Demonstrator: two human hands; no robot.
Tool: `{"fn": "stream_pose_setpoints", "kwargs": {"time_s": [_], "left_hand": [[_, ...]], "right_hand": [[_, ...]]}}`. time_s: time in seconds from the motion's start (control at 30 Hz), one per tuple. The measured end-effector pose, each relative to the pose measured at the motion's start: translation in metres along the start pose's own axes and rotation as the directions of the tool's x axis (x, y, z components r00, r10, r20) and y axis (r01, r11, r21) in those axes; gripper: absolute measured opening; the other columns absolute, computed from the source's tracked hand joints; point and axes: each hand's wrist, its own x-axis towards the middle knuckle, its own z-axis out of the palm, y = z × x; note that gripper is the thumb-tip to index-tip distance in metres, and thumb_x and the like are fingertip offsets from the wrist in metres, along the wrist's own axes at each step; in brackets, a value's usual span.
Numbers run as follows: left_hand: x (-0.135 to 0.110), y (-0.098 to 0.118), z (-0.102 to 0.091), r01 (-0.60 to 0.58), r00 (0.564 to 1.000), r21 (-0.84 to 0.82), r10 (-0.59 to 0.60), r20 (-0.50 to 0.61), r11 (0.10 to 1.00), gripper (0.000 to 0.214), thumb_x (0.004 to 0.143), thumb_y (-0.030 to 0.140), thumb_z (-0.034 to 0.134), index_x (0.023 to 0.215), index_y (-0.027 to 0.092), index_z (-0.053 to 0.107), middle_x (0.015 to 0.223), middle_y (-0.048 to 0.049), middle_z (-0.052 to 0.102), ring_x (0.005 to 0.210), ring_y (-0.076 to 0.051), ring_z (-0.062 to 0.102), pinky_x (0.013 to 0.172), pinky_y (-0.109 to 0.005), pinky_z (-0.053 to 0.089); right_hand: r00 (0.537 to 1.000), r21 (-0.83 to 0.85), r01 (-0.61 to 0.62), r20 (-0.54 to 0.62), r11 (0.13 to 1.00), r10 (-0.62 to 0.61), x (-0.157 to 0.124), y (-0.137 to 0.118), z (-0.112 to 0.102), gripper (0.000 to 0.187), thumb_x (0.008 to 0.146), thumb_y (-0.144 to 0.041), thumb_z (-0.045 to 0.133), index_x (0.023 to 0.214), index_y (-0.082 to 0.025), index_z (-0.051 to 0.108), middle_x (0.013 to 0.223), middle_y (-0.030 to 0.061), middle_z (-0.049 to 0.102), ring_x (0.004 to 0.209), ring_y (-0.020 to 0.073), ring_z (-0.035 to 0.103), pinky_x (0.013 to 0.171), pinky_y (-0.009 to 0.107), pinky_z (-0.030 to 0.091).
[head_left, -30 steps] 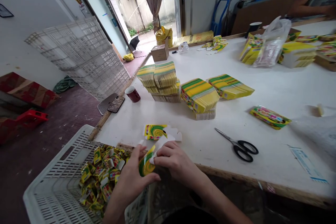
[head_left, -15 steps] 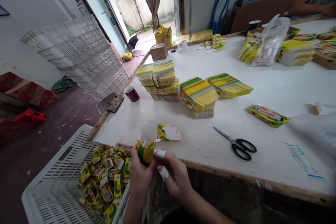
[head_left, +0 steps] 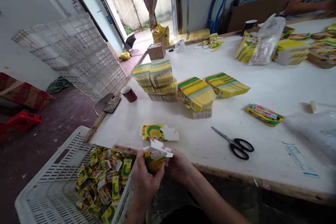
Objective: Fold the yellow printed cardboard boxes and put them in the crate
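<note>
Just over the table's front edge, a small yellow-and-green carton [head_left: 154,162] stands opened out, its white end flaps spread at the top. My left hand [head_left: 145,182] is closed round its left side, thumb across the front. At its right side, my right hand [head_left: 180,168] grips with curled fingers, partly hidden behind the carton. Beyond them a flat carton [head_left: 153,132] lies on the white table [head_left: 126,122], white flaps pointing right. To the lower left, a white plastic crate [head_left: 39,196] holds a heap of small yellow cartons [head_left: 106,185].
Stacks of flat cartons [head_left: 196,92] stand mid-table. Black-handled scissors [head_left: 240,147] and a filled pack [head_left: 265,114] lie to the right. A maroon mug [head_left: 128,94] and phone [head_left: 112,104] sit near the left edge. A person's arm [head_left: 301,5] is at the far right.
The carton in my hands has opened out and moved slightly lower right, uncovering the flat carton behind. My right hand has moved up and closed on the carton's right side.
</note>
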Motion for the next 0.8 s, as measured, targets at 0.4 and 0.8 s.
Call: {"fn": "stream_pose_setpoints", "kwargs": {"time_s": [0.4,0.8], "left_hand": [[0.012,-0.010,0.003,-0.263,0.911,0.486,0.381,-0.160,0.833,0.035,0.083,0.029,0.061,0.112,0.013,0.050,0.099,-0.0142,0.061,0.093,-0.027,0.058,0.083,-0.041,0.043],[0.010,-0.008,0.009,-0.271,0.875,0.551,0.441,-0.200,0.789,0.028,0.082,0.022,0.059,0.109,0.016,0.057,0.095,-0.0104,0.062,0.088,-0.024,0.056,0.085,-0.039,0.036]], "right_hand": [[0.979,-0.528,0.166,-0.012,0.833,-0.203,-0.002,-0.023,-0.005,0.028,0.063,-0.031,0.077,0.070,-0.018,0.053,0.061,-0.0050,0.055,0.056,0.0094,0.048,0.054,0.021,0.037],[0.983,-0.384,0.072,-0.128,0.920,-0.131,0.002,-0.014,-0.009,0.006,0.056,-0.017,0.059,0.059,-0.017,0.054,0.053,-0.0041,0.058,0.049,0.0110,0.056,0.054,0.024,0.048]]}}
